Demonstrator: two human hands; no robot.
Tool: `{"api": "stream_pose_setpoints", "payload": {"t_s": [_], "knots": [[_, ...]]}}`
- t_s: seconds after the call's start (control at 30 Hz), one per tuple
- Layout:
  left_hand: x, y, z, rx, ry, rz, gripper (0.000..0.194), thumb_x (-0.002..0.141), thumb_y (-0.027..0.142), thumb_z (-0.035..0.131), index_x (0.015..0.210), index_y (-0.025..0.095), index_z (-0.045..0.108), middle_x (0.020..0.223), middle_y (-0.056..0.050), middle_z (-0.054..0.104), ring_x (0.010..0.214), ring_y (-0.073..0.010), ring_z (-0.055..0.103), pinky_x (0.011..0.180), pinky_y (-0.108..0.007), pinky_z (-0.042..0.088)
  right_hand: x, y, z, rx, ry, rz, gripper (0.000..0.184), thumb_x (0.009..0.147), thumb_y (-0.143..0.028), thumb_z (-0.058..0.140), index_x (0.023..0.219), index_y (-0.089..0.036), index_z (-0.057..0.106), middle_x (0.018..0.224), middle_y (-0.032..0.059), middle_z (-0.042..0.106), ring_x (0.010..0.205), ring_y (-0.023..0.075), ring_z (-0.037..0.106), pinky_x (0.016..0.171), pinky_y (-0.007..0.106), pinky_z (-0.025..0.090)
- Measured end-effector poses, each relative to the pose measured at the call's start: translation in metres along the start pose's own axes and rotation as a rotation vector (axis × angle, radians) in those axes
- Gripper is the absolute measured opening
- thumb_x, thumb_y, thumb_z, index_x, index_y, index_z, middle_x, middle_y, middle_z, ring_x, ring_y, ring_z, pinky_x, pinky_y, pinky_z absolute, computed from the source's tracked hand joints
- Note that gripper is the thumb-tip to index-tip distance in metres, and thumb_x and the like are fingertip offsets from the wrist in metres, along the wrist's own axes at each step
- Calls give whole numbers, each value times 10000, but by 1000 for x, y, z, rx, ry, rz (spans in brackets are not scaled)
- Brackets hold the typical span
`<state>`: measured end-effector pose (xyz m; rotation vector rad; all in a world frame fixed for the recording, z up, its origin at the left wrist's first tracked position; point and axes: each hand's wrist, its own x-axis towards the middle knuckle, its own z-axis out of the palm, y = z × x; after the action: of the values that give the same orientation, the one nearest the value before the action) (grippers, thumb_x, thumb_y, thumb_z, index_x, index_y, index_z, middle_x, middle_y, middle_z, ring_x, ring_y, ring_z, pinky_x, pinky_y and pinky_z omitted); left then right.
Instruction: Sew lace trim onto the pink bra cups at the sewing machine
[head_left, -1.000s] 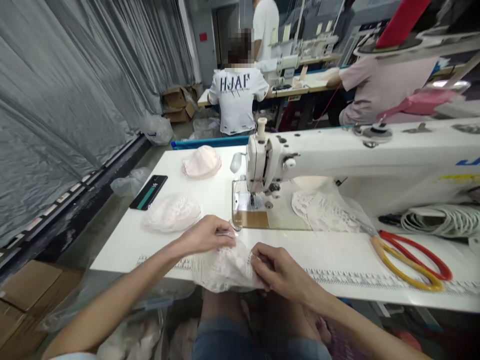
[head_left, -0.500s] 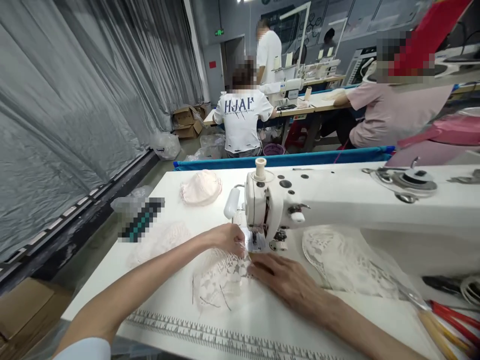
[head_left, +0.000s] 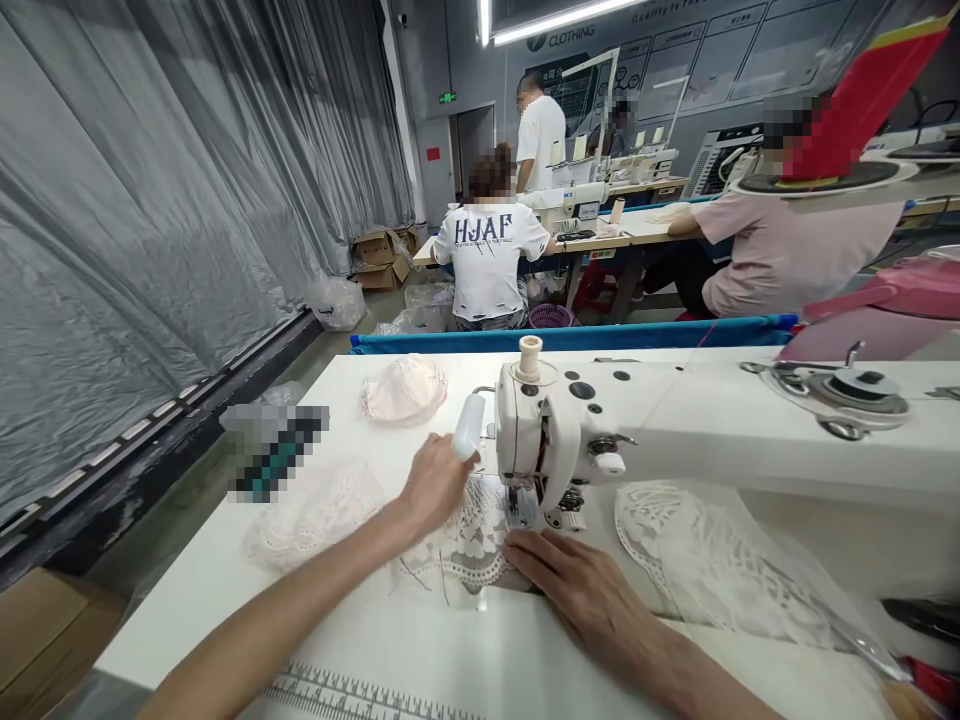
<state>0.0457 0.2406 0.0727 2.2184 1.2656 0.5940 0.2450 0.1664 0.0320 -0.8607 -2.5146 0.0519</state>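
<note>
White lace with a scalloped edge lies by the needle of the white sewing machine. My left hand is closed at the lace's far left side, its fingertips partly hidden near the machine's small white lamp. Just in front of the presser foot, my right hand lies flat, fingers stretched over the lace's right edge. Dark loose threads show at the lace's lower left.
A pale pink lace cup and more lace lie to the left. Right of the needle are another lace piece and scissors. A printed ruler runs along the front. Co-workers sit beyond the blue-railed edge.
My left hand has moved away from me and slightly left, up beside the lamp. The lace now lies flatter and straighter. My right hand stays near the presser foot. The view has tilted up.
</note>
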Motion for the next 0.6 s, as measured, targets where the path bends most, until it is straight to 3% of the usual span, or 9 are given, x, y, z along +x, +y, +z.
{"api": "stream_pose_setpoints", "payload": {"t_s": [0.2, 0.4, 0.6], "knots": [[-38, 12, 32, 337, -9, 296, 116, 877, 152, 502, 884, 190, 612, 942, -24, 639, 846, -160, 580, 777, -340, 377, -4, 4, -2, 44, 27, -22, 373, 874, -10, 320, 1124, -143, 563, 1060, 111, 646, 809, 183, 616, 665, 294, 531], [-42, 7, 36, 438, 67, 307, 90, 900, 237, 506, 918, 195, 583, 965, -8, 630, 848, -142, 575, 822, -349, 367, -14, 12, -13, 52, -11, 40, 353, 921, -93, 342, 1125, -220, 600, 1052, 85, 634, 733, 149, 604, 568, 250, 484], [-46, 7, 42, 515, 84, 318, 91, 899, 243, 510, 949, 187, 562, 973, -7, 601, 826, -134, 549, 828, -344, 357, -14, 11, -13, 35, -32, -23, 297, 934, -121, 383, 1080, -228, 619, 921, 65, 628, 743, 146, 578, 607, 255, 459]]}}
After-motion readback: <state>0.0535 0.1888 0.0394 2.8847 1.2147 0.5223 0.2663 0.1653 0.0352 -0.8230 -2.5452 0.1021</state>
